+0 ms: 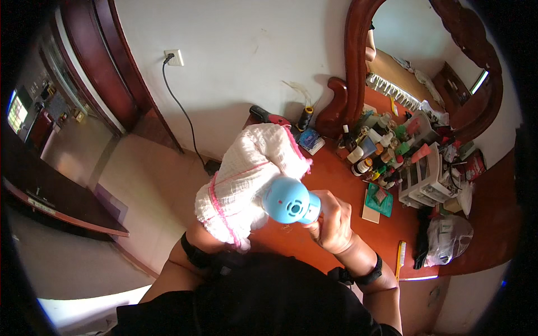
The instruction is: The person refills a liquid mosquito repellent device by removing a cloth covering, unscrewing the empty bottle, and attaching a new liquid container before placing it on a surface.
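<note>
A crinkled white cloth (pixel 241 168) with pink stripes and a pink edge is bunched up in front of me, over the dressing table. My left hand holds it up from beneath; the cloth covers the fingers, and only the wrist (pixel 204 237) shows below. In my right hand (pixel 335 224), fingers closed around the handle, is a light blue lint shaver (pixel 287 200). Its round head, with vent holes facing up, lies against the right side of the cloth. The face touching the fabric is hidden.
The red-brown dressing table (pixel 330 173) carries several bottles (pixel 370 148), a white drawer box (pixel 426 179), a green packet (pixel 380 199), a yellow comb (pixel 400 259) and a plastic bag (pixel 448 239). A mirror (pixel 354 56) stands behind. A black cord (pixel 182 109) hangs from a wall socket.
</note>
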Tool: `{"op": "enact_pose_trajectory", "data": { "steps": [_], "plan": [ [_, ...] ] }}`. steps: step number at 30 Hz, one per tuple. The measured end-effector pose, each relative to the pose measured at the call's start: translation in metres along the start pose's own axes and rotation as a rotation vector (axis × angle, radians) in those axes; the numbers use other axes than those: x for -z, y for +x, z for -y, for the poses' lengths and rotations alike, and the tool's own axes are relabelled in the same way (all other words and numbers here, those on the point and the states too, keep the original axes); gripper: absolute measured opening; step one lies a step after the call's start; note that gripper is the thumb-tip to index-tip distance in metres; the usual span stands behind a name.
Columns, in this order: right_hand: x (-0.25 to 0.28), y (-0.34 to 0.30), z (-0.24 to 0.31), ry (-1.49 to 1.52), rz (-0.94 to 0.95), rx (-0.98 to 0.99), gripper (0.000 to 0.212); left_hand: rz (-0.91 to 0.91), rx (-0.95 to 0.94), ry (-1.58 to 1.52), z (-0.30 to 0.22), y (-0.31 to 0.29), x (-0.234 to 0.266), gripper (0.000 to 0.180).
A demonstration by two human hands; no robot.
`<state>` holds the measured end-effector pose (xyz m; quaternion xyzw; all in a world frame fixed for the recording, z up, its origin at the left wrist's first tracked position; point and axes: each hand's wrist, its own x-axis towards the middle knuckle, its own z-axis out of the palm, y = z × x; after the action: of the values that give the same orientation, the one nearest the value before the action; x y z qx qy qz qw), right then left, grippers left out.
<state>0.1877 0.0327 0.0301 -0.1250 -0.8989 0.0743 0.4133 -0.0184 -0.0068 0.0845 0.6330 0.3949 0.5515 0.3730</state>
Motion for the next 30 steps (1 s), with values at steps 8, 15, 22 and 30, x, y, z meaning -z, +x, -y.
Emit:
{"op": "enact_pose_trajectory", "data": {
  "steps": [8, 15, 22, 30],
  "plan": [
    [0.007, -0.004, 0.003, -0.11, -0.037, 0.211, 0.049, 0.223, 0.06, -0.087, -0.006, -0.001, 0.0, 0.033],
    [0.019, -0.005, 0.01, -0.093, 0.066, 0.185, 0.052, 0.373, -0.253, 0.104, -0.009, 0.003, 0.004, 0.043],
    [0.014, -0.003, 0.012, -0.047, 0.025, 0.09, 0.047, 0.134, -0.274, 0.226, -0.004, -0.002, 0.0, 0.035],
    [0.019, -0.006, 0.023, 0.074, 0.275, -0.121, 0.05, 0.282, -0.29, 0.406, -0.005, -0.004, 0.01, 0.038]
  ]
}}
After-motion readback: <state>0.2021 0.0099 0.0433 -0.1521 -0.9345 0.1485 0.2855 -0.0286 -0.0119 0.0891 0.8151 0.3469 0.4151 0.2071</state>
